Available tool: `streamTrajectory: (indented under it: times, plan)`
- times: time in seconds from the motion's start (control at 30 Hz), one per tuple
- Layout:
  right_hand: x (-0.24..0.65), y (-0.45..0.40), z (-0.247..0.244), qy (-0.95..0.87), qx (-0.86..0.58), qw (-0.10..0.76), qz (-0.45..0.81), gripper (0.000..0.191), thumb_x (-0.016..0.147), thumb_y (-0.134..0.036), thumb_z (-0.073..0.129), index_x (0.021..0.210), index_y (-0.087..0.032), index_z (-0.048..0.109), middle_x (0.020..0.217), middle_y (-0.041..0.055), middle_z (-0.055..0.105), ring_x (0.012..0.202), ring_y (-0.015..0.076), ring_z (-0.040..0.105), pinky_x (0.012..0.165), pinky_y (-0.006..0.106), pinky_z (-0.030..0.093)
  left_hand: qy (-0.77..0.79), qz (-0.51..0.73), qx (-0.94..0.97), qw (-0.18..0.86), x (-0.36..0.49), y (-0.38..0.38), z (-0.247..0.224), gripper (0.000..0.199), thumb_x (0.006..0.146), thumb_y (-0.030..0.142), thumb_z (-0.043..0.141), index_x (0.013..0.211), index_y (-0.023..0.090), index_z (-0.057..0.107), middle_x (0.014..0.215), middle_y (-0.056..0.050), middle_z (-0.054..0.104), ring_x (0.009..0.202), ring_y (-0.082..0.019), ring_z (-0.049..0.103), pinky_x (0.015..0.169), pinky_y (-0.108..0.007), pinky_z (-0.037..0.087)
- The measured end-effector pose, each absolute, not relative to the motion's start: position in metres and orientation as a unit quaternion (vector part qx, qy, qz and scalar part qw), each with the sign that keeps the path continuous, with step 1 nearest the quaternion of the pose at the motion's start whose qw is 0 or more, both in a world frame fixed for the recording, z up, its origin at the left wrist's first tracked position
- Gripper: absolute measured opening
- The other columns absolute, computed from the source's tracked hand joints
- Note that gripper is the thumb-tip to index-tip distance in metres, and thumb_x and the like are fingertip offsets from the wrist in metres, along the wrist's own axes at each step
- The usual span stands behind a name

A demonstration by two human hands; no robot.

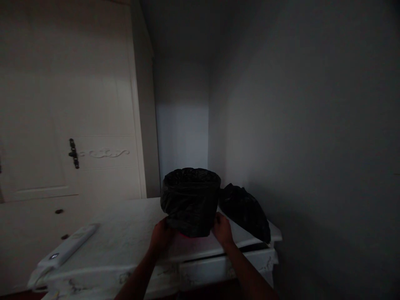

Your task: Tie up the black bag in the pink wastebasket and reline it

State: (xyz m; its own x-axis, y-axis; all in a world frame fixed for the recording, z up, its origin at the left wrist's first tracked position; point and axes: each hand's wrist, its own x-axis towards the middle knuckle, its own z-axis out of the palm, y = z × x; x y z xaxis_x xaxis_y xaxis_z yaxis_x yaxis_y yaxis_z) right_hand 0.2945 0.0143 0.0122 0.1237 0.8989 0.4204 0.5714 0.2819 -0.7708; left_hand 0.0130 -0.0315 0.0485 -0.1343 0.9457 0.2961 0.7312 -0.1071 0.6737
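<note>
Your left hand (160, 236) and right hand (222, 229) touch the round black plastic bag (191, 203) low, either side; can't tell if fingers pinch.

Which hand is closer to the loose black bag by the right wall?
Right. The right hand is at the right side of the bag-covered container, just left of the loose black bag. The left hand is at the container's left side, farther away.

The head view looks forward over a dresser (131, 227).
</note>
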Motion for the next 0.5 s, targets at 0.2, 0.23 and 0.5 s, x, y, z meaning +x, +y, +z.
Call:
streamTrajectory:
  times: [0.2, 0.23, 0.5]
  plan:
    - [0.2947, 0.0146, 0.0115, -0.645, -0.569, 0.482, 0.168, 0.026, 0.091, -0.017, 0.042, 0.086, -0.018, 0.067, 0.083, 0.0092, 0.075, 0.078, 0.0202, 0.069, 0.068, 0.025, 0.041, 0.651, 0.376, 0.643, 0.145, 0.0126, -0.0309, 0.0478, 0.027, 0.087, 0.017, 0.057, 0.108, 0.016, 0.074, 0.114, -0.013, 0.081, 0.115, -0.029, 0.073, 0.086, -0.027, 0.052]
    - [0.2947, 0.0147, 0.011, -0.646, -0.565, 0.484, 0.17, 0.026, 0.091, -0.016, 0.042, 0.086, -0.018, 0.067, 0.083, 0.009, 0.075, 0.077, 0.0202, 0.069, 0.067, 0.025, 0.04, 0.649, 0.378, 0.644, 0.145, 0.0123, -0.0308, 0.0476, 0.028, 0.087, 0.018, 0.057, 0.108, 0.017, 0.075, 0.114, -0.013, 0.081, 0.115, -0.029, 0.073, 0.086, -0.028, 0.053]
    - [0.294, 0.0158, 0.01, -0.642, -0.57, 0.486, 0.167, 0.027, 0.093, -0.02, 0.042, 0.087, -0.018, 0.069, 0.085, 0.0098, 0.076, 0.079, 0.021, 0.07, 0.068, 0.026, 0.041, 0.652, 0.37, 0.649, 0.128, 0.011, -0.0288, 0.0457, 0.029, 0.086, 0.016, 0.055, 0.106, 0.016, 0.076, 0.112, -0.013, 0.081, 0.113, -0.03, 0.074, 0.084, -0.028, 0.053]
